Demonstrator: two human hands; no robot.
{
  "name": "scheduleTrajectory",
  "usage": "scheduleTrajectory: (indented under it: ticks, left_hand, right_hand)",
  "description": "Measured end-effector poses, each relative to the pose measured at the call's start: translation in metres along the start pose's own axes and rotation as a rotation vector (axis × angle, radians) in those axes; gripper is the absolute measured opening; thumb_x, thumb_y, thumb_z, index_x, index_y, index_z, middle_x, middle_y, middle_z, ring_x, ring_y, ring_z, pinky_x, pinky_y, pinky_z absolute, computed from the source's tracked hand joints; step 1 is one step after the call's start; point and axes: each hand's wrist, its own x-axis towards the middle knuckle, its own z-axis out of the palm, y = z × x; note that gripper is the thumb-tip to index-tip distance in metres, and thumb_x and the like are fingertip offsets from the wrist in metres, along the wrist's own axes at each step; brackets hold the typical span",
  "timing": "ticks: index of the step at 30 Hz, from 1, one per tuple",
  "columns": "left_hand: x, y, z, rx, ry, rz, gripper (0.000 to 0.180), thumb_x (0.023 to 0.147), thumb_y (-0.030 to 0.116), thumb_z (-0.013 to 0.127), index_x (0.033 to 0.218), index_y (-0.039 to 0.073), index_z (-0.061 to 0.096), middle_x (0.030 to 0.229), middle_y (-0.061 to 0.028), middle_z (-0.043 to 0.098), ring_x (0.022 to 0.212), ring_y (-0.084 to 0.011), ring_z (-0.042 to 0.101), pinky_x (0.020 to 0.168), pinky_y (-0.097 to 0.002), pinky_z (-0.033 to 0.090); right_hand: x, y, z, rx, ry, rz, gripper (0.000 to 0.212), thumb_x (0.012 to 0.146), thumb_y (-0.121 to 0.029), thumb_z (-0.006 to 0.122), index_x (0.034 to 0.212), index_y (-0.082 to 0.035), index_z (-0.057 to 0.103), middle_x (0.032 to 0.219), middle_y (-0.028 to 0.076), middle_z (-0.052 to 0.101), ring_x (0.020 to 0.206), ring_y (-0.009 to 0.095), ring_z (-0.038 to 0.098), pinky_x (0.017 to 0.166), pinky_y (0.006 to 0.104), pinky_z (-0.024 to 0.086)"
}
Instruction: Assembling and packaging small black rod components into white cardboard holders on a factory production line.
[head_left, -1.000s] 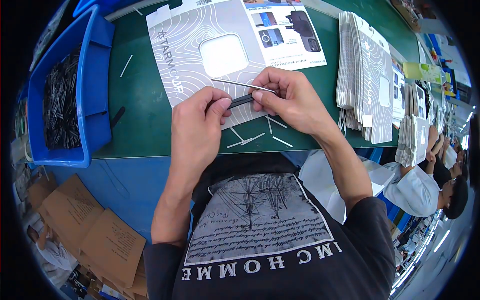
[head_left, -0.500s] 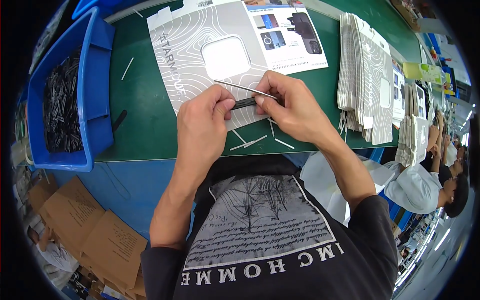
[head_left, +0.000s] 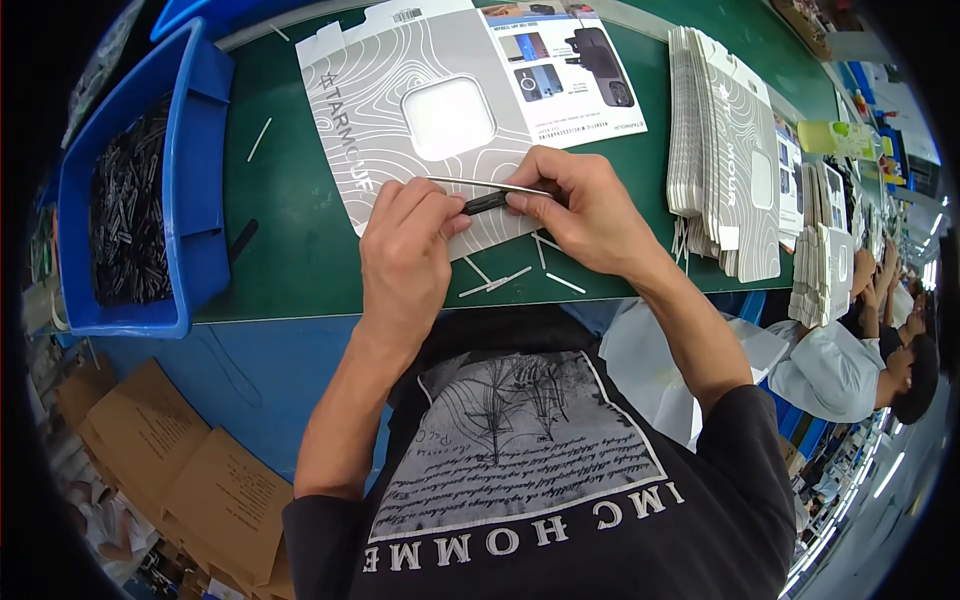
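Observation:
Between my two hands is a small black strip-like piece (head_left: 486,203), pinched at its left end by my left hand (head_left: 405,248) and at its right end by my right hand (head_left: 592,215). A thin metal pointed tool (head_left: 478,183), perhaps tweezers, also sits in my right hand, its tip reaching toward my left fingers. Both hands are closed, above the lower edge of a flat grey-and-white printed carton (head_left: 365,100) with a rounded square window. Several thin white strips (head_left: 495,283) lie on the green table just below my hands.
A blue bin (head_left: 205,200) at the left holds many small black pieces (head_left: 128,215). Stacked printed cartons (head_left: 690,130) stand at the right, near a yellow-green bottle (head_left: 845,143). One black strip (head_left: 243,240) lies beside the bin. Brown cardboard boxes (head_left: 150,430) are lower left; people sit far right.
My left fingers have curled further over the black piece and now touch near the metal tool's tip. The tool has tilted flatter. The view has shifted slightly.

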Motion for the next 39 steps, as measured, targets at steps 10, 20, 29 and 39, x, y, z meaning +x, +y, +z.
scheduleTrajectory:
  ticks: [10,20,29,39]
  left_hand:
    - [-0.004,0.008,0.001,0.010,-0.015,-0.081,0.018,0.074,-0.010,0.071,0.088,0.001,0.067,0.085,-0.0035,0.059,0.073,-0.0206,0.051,0.067,-0.0325,0.046]
    - [-0.002,0.006,0.006,0.057,-0.012,-0.050,0.015,0.076,-0.008,0.070,0.086,0.001,0.065,0.085,-0.0045,0.057,0.073,-0.0220,0.053,0.068,-0.0335,0.047]
    - [0.003,0.012,0.002,0.113,-0.082,-0.086,0.015,0.076,-0.009,0.068,0.085,0.001,0.063,0.083,-0.0065,0.055,0.074,-0.0235,0.054,0.069,-0.0353,0.047]
    - [-0.002,0.016,0.007,0.150,-0.062,-0.094,0.016,0.075,-0.010,0.068,0.086,0.000,0.061,0.083,-0.0087,0.054,0.077,-0.0257,0.055,0.069,-0.0371,0.047]
  right_hand:
    - [0.003,0.004,-0.003,-0.275,0.020,-0.188,0.011,0.082,0.008,0.069,0.085,-0.001,0.063,0.082,0.003,0.059,0.064,0.014,0.045,0.059,0.0270,0.036]
    - [0.009,0.000,-0.007,-0.264,-0.029,-0.223,0.012,0.080,0.007,0.071,0.081,-0.001,0.062,0.082,0.004,0.056,0.064,0.016,0.045,0.059,0.0292,0.036]
    - [0.017,-0.007,-0.006,-0.512,-0.078,-0.221,0.012,0.079,0.005,0.074,0.079,-0.001,0.063,0.079,0.004,0.057,0.063,0.017,0.045,0.058,0.0300,0.037]
    - [0.013,-0.006,-0.001,-0.607,-0.025,-0.308,0.010,0.081,0.002,0.074,0.081,0.001,0.064,0.077,0.005,0.057,0.064,0.017,0.046,0.060,0.0299,0.038]
